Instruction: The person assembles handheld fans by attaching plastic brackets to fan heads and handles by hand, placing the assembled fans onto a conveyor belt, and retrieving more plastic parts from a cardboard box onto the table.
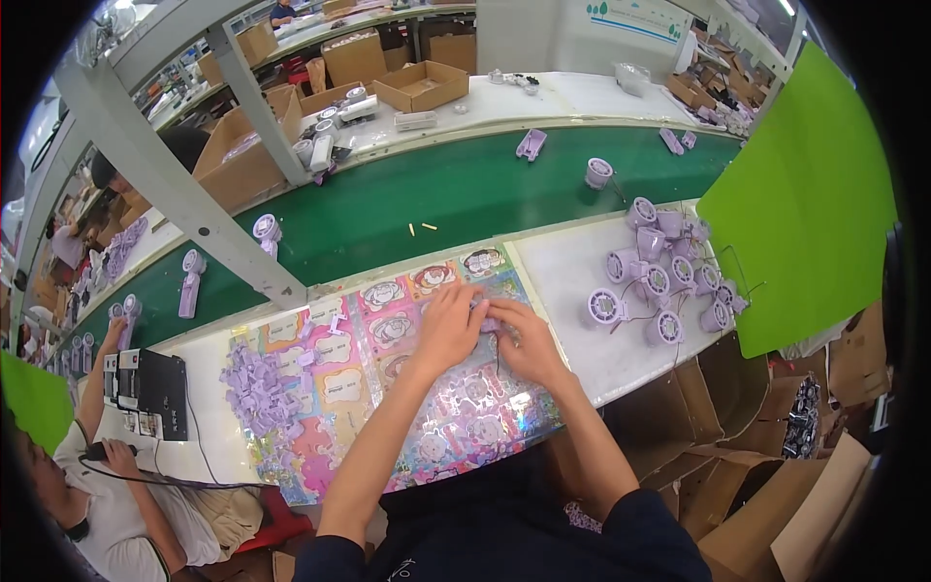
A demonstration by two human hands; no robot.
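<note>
Crowded factory workroom, with a green conveyor belt (388,252) running between a white worktop (567,291) and a far bench (572,102) bearing open cartons (423,89). Holds a small lilac plastic part (490,327), largely hidden by fingers, between left hand (450,325) and right hand (525,344). Has the fingers of both hands together, clamped on that part just above a glossy cartoon-printed sheet (341,388); cannot tell the exact contact of each fingertip. To the left, on the same sheet, a loose heap of small lilac pieces (260,388). To the right, on the white worktop, a cluster of round lilac fan heads (656,281) with thin wires, near an upright bright-green panel (810,204). Farther left, beside a black box (163,393), a seated co-worker (109,514) in a pale shirt. At lower right, open cardboard boxes (693,398).
</note>
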